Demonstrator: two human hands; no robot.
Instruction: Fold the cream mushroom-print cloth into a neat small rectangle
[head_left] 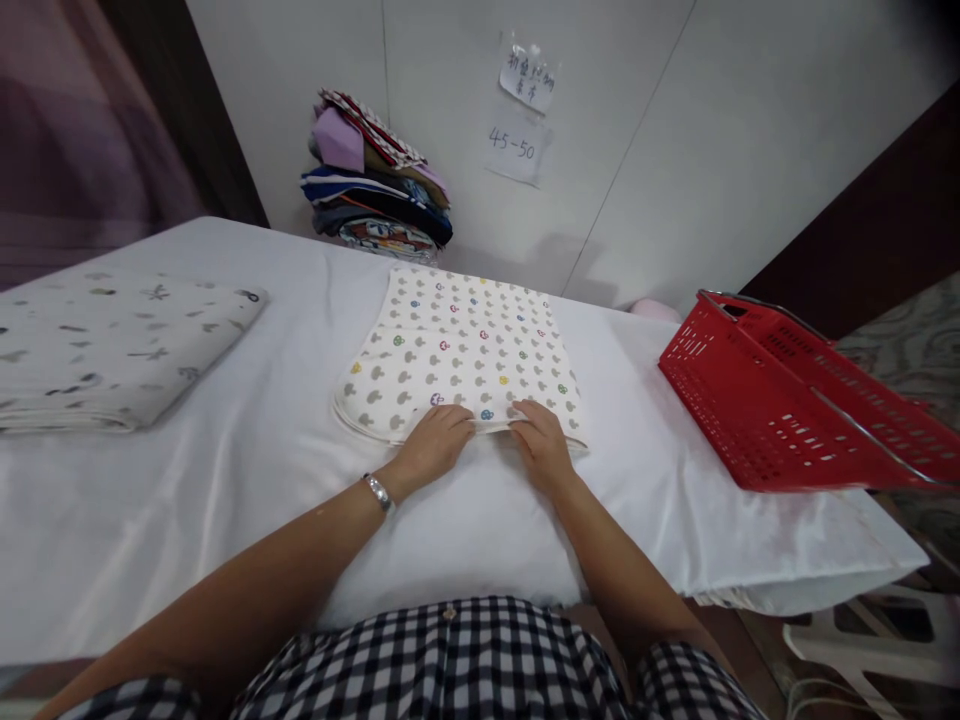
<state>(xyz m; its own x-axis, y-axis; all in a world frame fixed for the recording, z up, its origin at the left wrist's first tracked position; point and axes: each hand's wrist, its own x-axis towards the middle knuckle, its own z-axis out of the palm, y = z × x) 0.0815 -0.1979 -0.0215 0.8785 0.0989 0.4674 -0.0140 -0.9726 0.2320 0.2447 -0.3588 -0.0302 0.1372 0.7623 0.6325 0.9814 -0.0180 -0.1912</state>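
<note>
Left hand (433, 440) | right hand (541, 440) | both pinching near edge of cloth (465, 350) (lifting layers) | basket (795, 400) right of cloth

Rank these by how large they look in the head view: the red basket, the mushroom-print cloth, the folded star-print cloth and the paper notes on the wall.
1. Basket, though it sits near the camera.
2-3. Star-print cloth and mushroom-print cloth: too alike to rank.
4. Notes, clearly smallest.
</note>
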